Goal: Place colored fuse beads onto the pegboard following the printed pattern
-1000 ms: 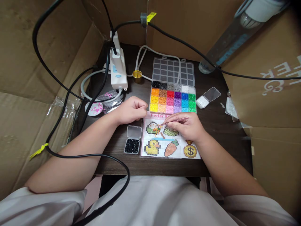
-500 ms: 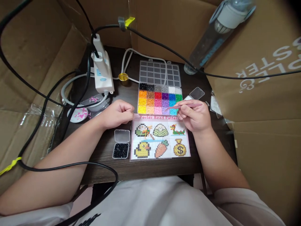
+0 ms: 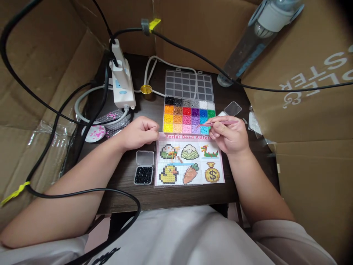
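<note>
My right hand (image 3: 230, 134) grips a pair of pink tweezers (image 3: 224, 123). Their bent tips point left, over the purple beads in the open bead box (image 3: 163, 121), whose compartments hold many colours. Closed in a fist, my left hand (image 3: 143, 132) rests by the box's front left corner, with no object showing in it. Between my forearms lies a sheet of bead patterns (image 3: 202, 165) with a duck, a carrot and a money bag among its pictures. A transparent pegboard (image 3: 165, 186) shows along its lower edge. Left of the sheet is a small open case of black beads (image 3: 143, 175).
Behind my left hand are a white power strip (image 3: 124, 88), black cables (image 3: 104, 84) and a gold cup (image 3: 146, 92). A round white dish of pink beads (image 3: 93, 133) is at left. A bottle (image 3: 245, 51) stands back right; cardboard walls (image 3: 311, 121) enclose the table.
The whole view has shifted slightly, with things appearing a little further right. Both hands keep nearly the same pose, and the tweezers still hover over the purple beads.
</note>
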Available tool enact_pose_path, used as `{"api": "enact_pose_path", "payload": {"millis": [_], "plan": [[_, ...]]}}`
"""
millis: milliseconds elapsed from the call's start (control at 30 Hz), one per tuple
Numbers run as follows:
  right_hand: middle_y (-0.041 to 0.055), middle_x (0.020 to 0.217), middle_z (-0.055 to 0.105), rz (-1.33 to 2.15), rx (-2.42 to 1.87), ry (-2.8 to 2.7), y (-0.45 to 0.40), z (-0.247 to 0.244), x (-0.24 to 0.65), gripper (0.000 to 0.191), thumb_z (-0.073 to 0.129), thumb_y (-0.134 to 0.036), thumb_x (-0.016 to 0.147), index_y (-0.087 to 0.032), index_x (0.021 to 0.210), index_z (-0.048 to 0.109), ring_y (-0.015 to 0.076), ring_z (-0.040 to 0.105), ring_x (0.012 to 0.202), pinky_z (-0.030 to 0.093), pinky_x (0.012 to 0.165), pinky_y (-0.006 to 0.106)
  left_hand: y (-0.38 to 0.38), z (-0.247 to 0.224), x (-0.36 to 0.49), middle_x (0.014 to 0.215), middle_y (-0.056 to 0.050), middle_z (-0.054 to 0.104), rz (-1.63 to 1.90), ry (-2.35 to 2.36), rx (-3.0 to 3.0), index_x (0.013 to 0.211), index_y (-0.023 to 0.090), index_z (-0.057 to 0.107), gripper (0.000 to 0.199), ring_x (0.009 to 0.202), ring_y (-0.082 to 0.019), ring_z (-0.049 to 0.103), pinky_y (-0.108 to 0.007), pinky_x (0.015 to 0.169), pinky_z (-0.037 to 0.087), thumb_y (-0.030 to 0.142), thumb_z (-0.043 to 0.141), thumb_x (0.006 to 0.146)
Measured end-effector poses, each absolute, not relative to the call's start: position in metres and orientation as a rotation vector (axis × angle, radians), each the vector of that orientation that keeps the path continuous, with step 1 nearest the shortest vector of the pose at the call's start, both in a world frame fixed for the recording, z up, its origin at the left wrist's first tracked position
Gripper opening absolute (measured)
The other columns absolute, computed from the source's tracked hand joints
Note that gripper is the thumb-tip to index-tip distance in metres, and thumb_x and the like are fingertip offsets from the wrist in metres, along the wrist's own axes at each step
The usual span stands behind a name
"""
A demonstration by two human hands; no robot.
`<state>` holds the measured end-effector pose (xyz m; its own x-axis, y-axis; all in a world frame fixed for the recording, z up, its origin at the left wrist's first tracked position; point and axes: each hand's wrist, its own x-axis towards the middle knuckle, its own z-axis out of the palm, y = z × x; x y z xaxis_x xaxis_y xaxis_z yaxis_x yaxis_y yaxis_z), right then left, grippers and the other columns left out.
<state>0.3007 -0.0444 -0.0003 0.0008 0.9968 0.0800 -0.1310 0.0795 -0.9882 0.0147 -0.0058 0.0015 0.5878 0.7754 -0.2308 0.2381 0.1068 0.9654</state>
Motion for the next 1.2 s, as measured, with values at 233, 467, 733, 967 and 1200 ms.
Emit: {"api": "enact_pose_path", "payload": {"millis": [233,467,733,967,1200], "plan": [[-0.0032,0.046,0.055,1.271,-0.975,-1.131,-0.043,-0.003,0.299,0.015,0.083,-0.035,0.073,-0.021,0.080,0.081,0.0080,0.044,0.042,0.040,0.043,0.025,-0.005,-0.001,0.014,0.043,0.008,0.029,0.494,0.907,1.456,0.048,0.021,0.029,0.037,0.044,-0.005,0.024,-0.023,0.044,0.015,0.019,0.060,0.069],[-0.0027,0.048,0.057,1.281,-0.978,-1.134,-0.044,-0.005,0.300,0.014,0.082,-0.034,0.074,-0.022,0.081,0.081,0.0079,0.044,0.042,0.040,0.043,0.025,-0.006,0.002,0.015,0.043,0.008,0.029,0.483,0.908,1.441,0.048,0.022,0.029,0.039,0.044,-0.005,0.023,-0.024,0.044,0.015,0.022,0.062,0.069],[-0.0020,0.052,0.062,1.293,-0.973,-1.140,-0.045,-0.008,0.297,0.011,0.082,-0.032,0.074,-0.023,0.081,0.081,0.0079,0.047,0.042,0.041,0.043,0.025,-0.005,0.002,0.015,0.043,0.008,0.029,0.472,0.912,1.437,0.048,0.021,0.029,0.043,0.043,-0.005,0.023,-0.023,0.044,0.015,0.023,0.066,0.070],[0.0015,0.070,0.074,1.256,-1.087,-1.314,-0.054,-0.012,0.288,0.006,0.080,-0.025,0.077,-0.023,0.082,0.081,0.0083,0.054,0.043,0.044,0.042,0.024,-0.006,0.002,0.015,0.043,0.008,0.030,0.468,0.887,1.440,0.048,0.021,0.029,0.042,0.042,-0.005,0.024,-0.022,0.043,0.015,0.023,0.065,0.070],[0.0046,0.078,0.079,1.268,-1.112,-1.562,-0.060,-0.007,0.266,0.006,0.076,-0.021,0.077,-0.021,0.080,0.081,0.0149,0.070,0.065,0.056,0.058,0.026,-0.006,0.000,0.014,0.042,0.008,0.031,0.476,0.887,1.467,0.047,0.021,0.030,0.036,0.043,-0.005,0.024,-0.022,0.043,0.015,0.019,0.059,0.069]]}}
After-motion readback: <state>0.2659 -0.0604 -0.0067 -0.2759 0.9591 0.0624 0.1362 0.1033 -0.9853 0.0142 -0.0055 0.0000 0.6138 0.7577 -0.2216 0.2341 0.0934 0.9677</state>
